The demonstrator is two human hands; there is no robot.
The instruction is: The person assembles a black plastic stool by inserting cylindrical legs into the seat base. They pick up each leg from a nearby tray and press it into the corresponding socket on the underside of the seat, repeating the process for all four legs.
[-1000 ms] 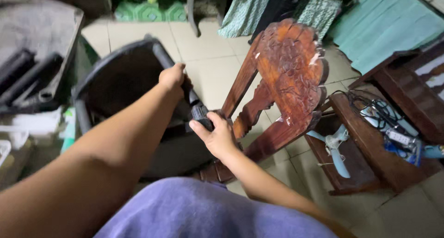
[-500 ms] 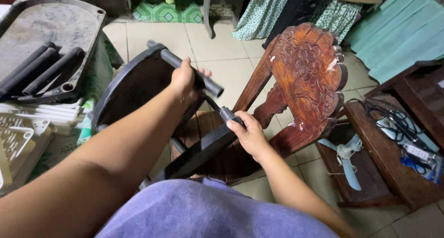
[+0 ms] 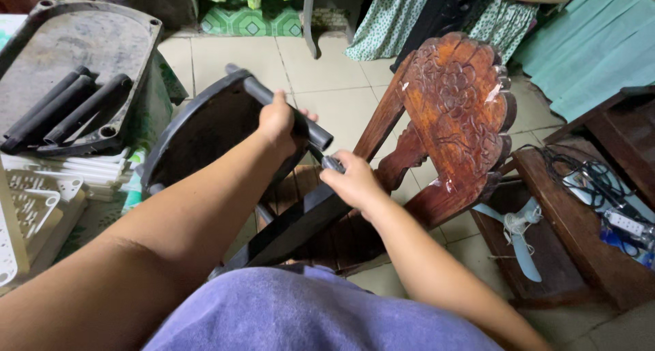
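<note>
While the left hand (image 3: 276, 119) grips the dark tube leg (image 3: 310, 127) and the right hand (image 3: 351, 180) clasps a second leg, the black plastic stool (image 3: 198, 129), tilted above the tiled floor (image 3: 341, 85), seems light and stiff, best held by its legs.

The middle of the dark tube (image 3: 286, 109) is covered by the left hand (image 3: 278, 122), the small part gripped in the right hand (image 3: 351, 180) is mostly concealed, and the grey tray (image 3: 136, 30) is cut off at the upper left.
</note>
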